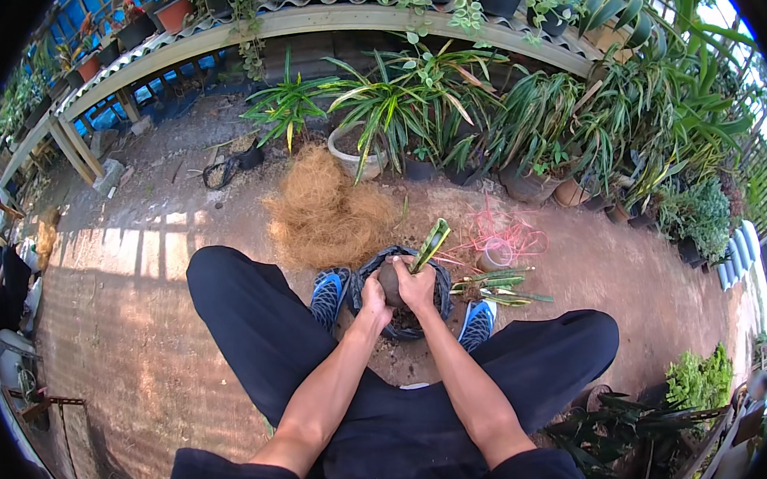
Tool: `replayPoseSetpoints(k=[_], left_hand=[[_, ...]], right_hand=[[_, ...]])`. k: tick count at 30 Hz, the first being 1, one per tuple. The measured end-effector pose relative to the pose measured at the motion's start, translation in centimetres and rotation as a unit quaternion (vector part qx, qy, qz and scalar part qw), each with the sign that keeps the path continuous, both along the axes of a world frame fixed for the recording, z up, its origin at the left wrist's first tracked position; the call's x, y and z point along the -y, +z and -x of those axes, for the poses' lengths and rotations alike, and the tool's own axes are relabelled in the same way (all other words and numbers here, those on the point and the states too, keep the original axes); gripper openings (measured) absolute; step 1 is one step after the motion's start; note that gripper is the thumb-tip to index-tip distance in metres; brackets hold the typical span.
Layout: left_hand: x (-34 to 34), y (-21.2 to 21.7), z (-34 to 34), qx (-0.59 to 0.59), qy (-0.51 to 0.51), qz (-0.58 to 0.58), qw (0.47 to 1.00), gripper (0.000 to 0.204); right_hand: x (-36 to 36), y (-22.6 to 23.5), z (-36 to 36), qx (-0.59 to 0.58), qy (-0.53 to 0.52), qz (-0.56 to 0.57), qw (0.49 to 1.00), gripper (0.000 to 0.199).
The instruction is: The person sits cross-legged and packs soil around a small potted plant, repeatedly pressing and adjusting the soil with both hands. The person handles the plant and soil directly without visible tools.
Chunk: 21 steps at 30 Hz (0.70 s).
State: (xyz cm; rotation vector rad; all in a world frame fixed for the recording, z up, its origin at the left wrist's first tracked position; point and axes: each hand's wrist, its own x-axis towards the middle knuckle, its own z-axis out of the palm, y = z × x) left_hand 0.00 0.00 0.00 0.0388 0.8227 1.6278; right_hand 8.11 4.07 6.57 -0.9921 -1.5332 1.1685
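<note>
Both my hands are closed around a dark ball of soil (391, 286), my left hand (374, 296) on one side and my right hand (416, 284) on the other. A snake plant cutting (431, 245) with green, yellow-edged leaves sticks up from it beside my right hand. Underneath sits a black plastic bag (443, 300) with soil in it, between my shoes. Much of the ball's underside is hidden by my hands. More snake plant cuttings (504, 286) lie on the ground to the right of the bag.
A heap of brown coconut fibre (327, 212) lies just beyond the bag. Tangled pink plastic string (514, 234) surrounds a clear cup (496, 255) at the right. A white pot (357, 151) and leafy potted plants (536, 119) line the far side, below a plant shelf (294, 23).
</note>
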Motion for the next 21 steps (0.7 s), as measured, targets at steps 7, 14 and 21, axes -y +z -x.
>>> replayPoseSetpoints(k=[7,14,21], left_hand=[[0.7,5.6,-0.8,-0.033,0.048,0.092,0.994,0.046],[0.8,4.4,-0.8,-0.022,0.047,0.097,0.994,0.036],[0.6,3.9,-0.4,-0.019,0.022,0.060,0.998,0.037]], right_hand=[[-0.3,1.1,1.5,0.036,-0.152,0.143,0.977,0.034],[0.5,1.5,0.7,0.056,-0.011,-0.015,0.998,0.027],[0.7,2.5,0.5,0.062,-0.013,-0.048,0.997,0.026]])
